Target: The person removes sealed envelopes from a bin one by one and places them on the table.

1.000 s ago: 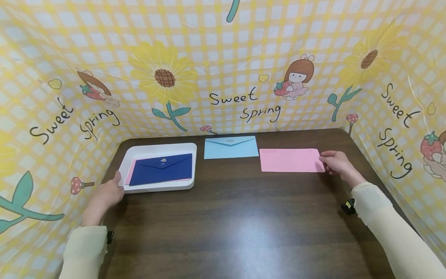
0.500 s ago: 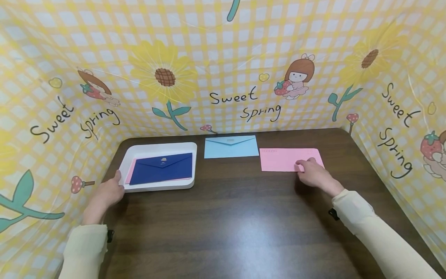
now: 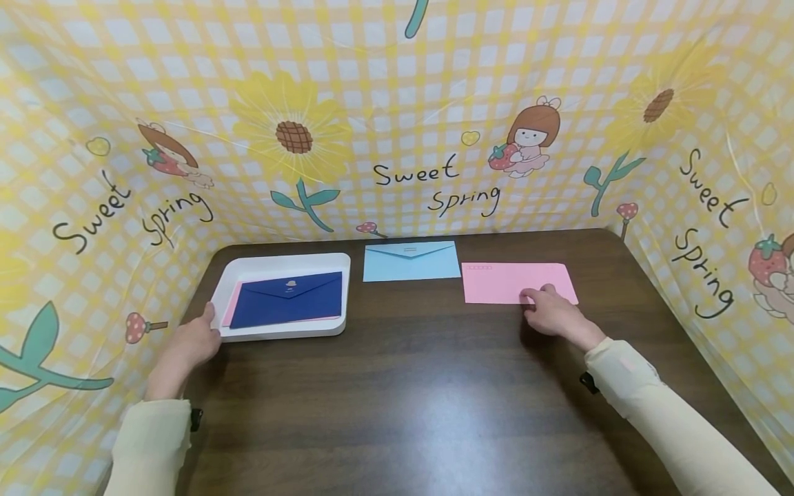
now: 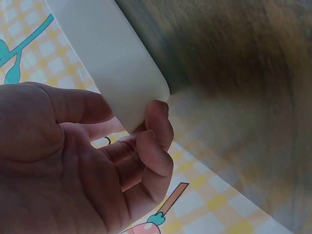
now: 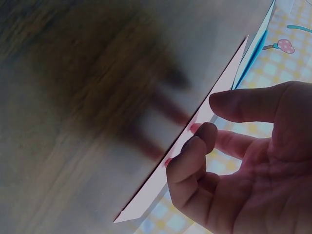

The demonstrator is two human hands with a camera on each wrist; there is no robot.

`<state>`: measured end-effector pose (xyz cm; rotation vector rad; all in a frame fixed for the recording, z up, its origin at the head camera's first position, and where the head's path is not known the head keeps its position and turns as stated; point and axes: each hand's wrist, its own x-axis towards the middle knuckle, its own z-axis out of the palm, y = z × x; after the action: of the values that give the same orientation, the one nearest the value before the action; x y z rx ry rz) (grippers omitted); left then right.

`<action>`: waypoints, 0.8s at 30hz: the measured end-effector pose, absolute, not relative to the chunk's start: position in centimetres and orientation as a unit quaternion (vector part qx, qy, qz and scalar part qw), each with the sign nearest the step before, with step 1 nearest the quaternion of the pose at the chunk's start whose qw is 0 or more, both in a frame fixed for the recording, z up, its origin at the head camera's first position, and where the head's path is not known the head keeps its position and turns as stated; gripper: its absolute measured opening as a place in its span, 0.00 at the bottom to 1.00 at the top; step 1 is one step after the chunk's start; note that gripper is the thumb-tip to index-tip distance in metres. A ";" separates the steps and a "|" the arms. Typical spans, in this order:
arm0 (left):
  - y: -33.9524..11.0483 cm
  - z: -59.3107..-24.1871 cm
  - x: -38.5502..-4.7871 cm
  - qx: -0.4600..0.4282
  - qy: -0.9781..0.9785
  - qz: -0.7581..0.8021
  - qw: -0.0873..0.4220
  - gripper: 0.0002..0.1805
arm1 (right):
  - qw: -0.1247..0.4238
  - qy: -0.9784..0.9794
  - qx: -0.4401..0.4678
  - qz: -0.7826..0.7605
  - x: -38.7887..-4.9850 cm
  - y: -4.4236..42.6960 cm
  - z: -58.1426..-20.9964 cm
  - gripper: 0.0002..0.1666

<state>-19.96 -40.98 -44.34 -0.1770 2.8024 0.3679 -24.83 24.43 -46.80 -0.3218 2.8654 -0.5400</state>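
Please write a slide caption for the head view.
Left hand gripping white tray, right hand at edge of pink envelope.

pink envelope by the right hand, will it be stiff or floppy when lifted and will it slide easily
The pink envelope may flex when lifted by one edge, since it looks thin. It is probably light: it lies flat, with no visible bulge. It would likely slide if pushed, as the sheen on the table suggests smoothness.
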 end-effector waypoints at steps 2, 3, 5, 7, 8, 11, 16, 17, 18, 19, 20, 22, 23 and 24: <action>-41.0 -44.4 -20.0 -0.063 0.977 0.129 0.157 0.37 | 0.107 0.971 -0.108 -0.184 -24.9 24.4 -46.8 0.19; -40.9 -44.4 -20.0 -0.064 0.977 0.130 0.158 0.38 | 0.108 0.971 -0.107 -0.184 -24.9 24.4 -46.8 0.19; -40.9 -44.4 -20.1 -0.065 0.976 0.131 0.160 0.38 | 0.108 0.972 -0.101 -0.181 -25.0 24.3 -46.7 0.20; -41.0 -44.5 -20.1 -0.067 0.976 0.130 0.160 0.38 | 0.107 0.974 -0.091 -0.176 -25.0 24.0 -46.5 0.23; -41.0 -44.5 -20.1 -0.067 0.976 0.130 0.160 0.38 | 0.106 0.975 -0.086 -0.174 -25.0 23.9 -46.5 0.25; -41.1 -44.5 -20.0 -0.067 0.977 0.130 0.158 0.38 | 0.107 0.978 -0.075 -0.165 -24.9 23.3 -46.2 0.27; -41.0 -44.3 -20.0 -0.068 0.975 0.132 0.162 0.38 | 0.125 0.976 -0.081 -0.158 -24.8 22.8 -46.3 0.26; -41.0 -44.3 -20.0 -0.069 0.975 0.132 0.164 0.38 | 0.127 0.976 -0.083 -0.156 -24.8 22.8 -46.4 0.27; -41.0 -44.3 -19.9 -0.069 0.975 0.131 0.165 0.38 | 0.129 0.976 -0.083 -0.156 -24.8 22.8 -46.4 0.27; -41.0 -44.3 -19.9 -0.069 0.975 0.131 0.165 0.38 | 0.130 0.976 -0.082 -0.156 -24.8 22.8 -46.4 0.27; -41.0 -44.3 -19.9 -0.069 0.975 0.130 0.165 0.38 | 0.130 0.976 -0.083 -0.156 -24.9 22.8 -46.4 0.27; -41.0 -44.3 -19.9 -0.071 0.975 0.131 0.166 0.38 | 0.130 0.975 -0.085 -0.157 -25.1 22.8 -46.4 0.27; -41.0 -44.2 -19.9 -0.071 0.975 0.132 0.166 0.38 | 0.130 0.975 -0.086 -0.158 -25.1 22.8 -46.3 0.27; -41.0 -44.3 -19.9 -0.072 0.975 0.132 0.165 0.38 | 0.131 0.975 -0.087 -0.159 -25.2 22.8 -46.3 0.27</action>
<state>-19.93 -41.01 -44.26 -0.2043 2.7774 0.3765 -25.18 22.81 -46.28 -0.2519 2.8300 -0.4612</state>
